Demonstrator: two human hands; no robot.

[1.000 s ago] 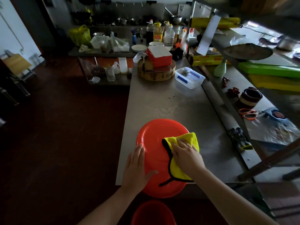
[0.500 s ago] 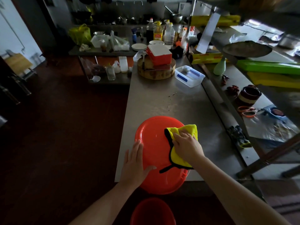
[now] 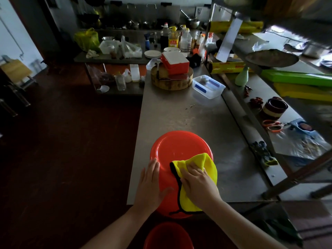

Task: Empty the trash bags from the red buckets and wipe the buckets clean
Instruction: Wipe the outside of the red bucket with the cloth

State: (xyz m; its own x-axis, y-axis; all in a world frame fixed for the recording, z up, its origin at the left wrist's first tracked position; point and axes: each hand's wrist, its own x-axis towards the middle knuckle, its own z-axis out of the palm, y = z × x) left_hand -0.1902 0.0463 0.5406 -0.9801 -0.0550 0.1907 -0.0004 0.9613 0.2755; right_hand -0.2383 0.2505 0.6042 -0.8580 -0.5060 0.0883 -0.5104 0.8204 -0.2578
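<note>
I am looking down at a red bucket (image 3: 179, 148) that is sitting at the near edge of the steel table (image 3: 188, 119), its flat round face turned up and its near side hanging over the edge. My right hand (image 3: 197, 184) is pressing a yellow cloth (image 3: 206, 160) with black trim onto the bucket's right half, fingers laid nearly flat on the cloth and pinching nothing. My left hand (image 3: 149, 187) is resting open against the bucket's left side, fingers straight and close together, thumb spread onto the red face. A second red bucket (image 3: 168, 236) is standing on the floor just below. Farther along the table a clear tub (image 3: 208, 87) is sitting beside a round chopping block (image 3: 170, 81), which is carrying a red box (image 3: 175, 62).
</note>
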